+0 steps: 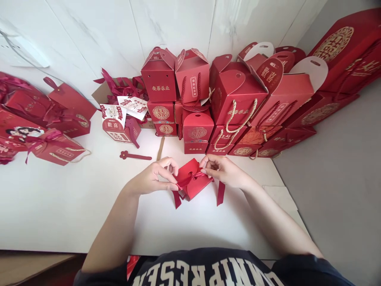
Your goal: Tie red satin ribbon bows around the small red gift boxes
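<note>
One small red box on white worktop, between the two hands, near the person's body. Ribbon runs across the box top through the holes at its centre; its loose ends hang down at left and right. Left hand pinches the ribbon at the box's left side, thumb against fingers; right hand pinches it just right of the holes.

Just beyond the left hand: flower-ended strip, lying flat, and tan strip, pointing toward the wall. Behind those, small gift box with printed paper on top, next to a cardboard box heaped with dark red ribbons.

Straight back, stacked red boxes stand near the tiled wall. Right of them, bigger box with cream rope handles, more boxes alongside. Far right, tall red box with gold emblem. Far left, cluster of red boxes, one bow-tied box in front.
</note>
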Motion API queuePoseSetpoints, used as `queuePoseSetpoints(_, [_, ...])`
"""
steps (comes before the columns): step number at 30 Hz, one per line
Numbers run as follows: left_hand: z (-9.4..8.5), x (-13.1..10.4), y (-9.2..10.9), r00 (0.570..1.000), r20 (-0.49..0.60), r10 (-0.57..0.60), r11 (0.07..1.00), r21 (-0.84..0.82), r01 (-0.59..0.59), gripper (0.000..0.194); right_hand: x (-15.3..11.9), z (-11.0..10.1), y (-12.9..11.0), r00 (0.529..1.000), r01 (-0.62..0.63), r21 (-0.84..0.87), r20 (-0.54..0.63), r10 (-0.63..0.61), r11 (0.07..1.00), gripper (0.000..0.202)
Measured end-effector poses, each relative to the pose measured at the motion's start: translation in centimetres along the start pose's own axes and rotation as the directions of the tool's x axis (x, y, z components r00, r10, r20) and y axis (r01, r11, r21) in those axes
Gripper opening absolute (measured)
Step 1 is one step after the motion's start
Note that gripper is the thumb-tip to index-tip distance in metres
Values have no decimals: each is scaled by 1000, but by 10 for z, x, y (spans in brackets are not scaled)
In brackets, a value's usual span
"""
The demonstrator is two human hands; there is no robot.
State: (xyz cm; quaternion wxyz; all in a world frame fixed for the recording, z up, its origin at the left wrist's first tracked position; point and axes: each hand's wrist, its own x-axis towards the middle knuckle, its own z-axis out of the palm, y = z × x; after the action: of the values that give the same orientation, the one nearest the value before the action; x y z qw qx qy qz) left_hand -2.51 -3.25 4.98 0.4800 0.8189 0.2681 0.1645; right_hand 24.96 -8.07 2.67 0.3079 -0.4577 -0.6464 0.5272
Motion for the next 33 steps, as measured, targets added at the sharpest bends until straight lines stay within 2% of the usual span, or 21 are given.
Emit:
queuePoseSetpoints(2, [8,6,1,991,-48,123,991,-46,-125,9,0,1,0,1000,14,-22,1,-14,1000,18])
queuePoseSetpoints(4, [17,14,-1,984,-44,171,976,-127,-175,9,0,2,0,1000,15,-43,-2,-15,999,17])
queuePoseSetpoints(7, [29,23,-8,990,-11,140,963,-229,-139,12,0,2,0,1000,5,-58,-4,-6,998,15])
queuePoseSetpoints(10, [37,27,-14,995,-65,71,960,-267,-86,16,0,2,-1,1000,3,-61,2,-3,998,13])
queuePoseSetpoints(15, [40,30,-17,982,-184,-32,987,-161,2,11,-1,1,-3,1000,5,-38,-18,-6,999,12])
queuePoseSetpoints(22, [37,33,-19,959,-285,-11,998,59,29,11,1,-8,2,999,-9,57,-43,12,998,22])
queuePoseSetpoints(25, [37,36,-27,957,-288,5,999,41,7,10,0,-19,2,987,-158,69,43,155,985,34])
queuePoseSetpoints(28, [37,38,-33,962,-272,3,1000,-10,-6,11,-2,-29,1,926,-324,48,219,307,945,39])
queuePoseSetpoints(30, [36,39,-35,966,-260,-1,999,-36,-8,12,-3,-32,-1,899,-363,39,277,339,931,39])
queuePoseSetpoints(33, [34,38,-32,971,-240,-16,997,-81,-3,19,-3,-31,-4,904,-345,50,287,317,937,39])
